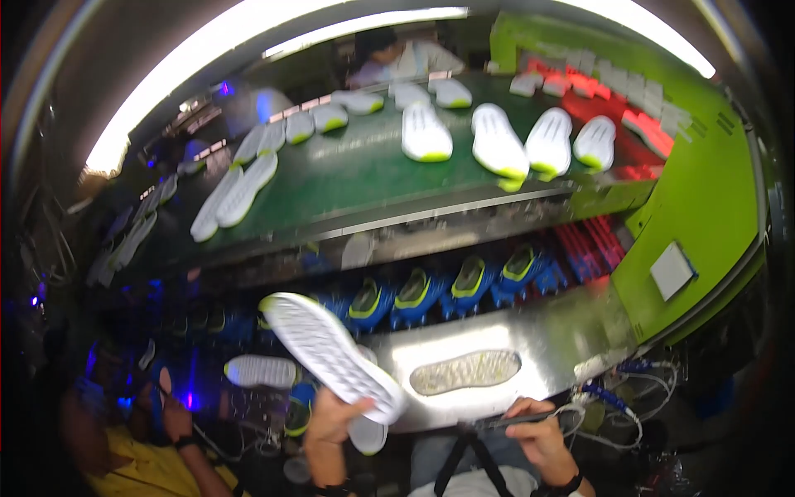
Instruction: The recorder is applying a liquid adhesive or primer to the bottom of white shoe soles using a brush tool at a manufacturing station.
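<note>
My left hand (333,424) is closed round one end of a white shoe sole (335,352) with a lime tip. The sole is raised at a slant over the metal bench, its patterned face showing. Another white sole (368,436) lies beside that hand, partly hidden behind it. My right hand (537,432) grips a slim dark tool (494,422) at the bench's front edge; its exact kind is not clear. To the right of the raised sole, a worn, mottled, sole-shaped pad (465,373) lies flat on the bench.
Blue shoe uppers (412,296) with lime collars line a lower rack behind the metal bench (571,327). Above runs a green conveyor belt (348,186) bearing many white soles (426,132). A lime-green machine housing (704,199) and hoses (629,402) stand right. A yellow-clad co-worker (132,455) works left.
</note>
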`<action>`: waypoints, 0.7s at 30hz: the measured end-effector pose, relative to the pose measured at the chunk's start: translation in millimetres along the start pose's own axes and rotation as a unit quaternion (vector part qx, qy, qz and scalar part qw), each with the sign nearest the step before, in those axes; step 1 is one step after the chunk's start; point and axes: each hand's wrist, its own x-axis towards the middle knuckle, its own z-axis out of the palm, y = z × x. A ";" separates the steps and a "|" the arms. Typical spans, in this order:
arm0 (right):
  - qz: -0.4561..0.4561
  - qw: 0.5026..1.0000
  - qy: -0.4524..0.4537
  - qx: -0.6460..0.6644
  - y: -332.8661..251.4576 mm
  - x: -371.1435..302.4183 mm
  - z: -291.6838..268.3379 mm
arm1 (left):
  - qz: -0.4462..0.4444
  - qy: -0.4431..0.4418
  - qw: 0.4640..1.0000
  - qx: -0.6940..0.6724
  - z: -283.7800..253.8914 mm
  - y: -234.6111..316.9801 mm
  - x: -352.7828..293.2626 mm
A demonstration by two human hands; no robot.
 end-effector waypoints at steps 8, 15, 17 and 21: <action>-0.264 0.896 -0.104 -0.341 -3.1 19.4 36.0 | -0.252 -0.047 0.912 -0.319 48.8 -113.0 -147.7; -0.321 0.804 -0.254 -0.431 46.5 12.2 76.3 | -0.224 0.012 0.934 -0.280 67.3 -107.5 -166.5; -0.246 0.838 -0.323 -0.365 38.7 -1.4 70.3 | -0.148 0.092 0.930 -0.324 61.4 -111.5 -164.1; -0.291 0.858 -0.183 -0.382 41.1 -23.9 68.2 | -0.137 0.100 0.928 -0.332 88.7 -94.1 -134.9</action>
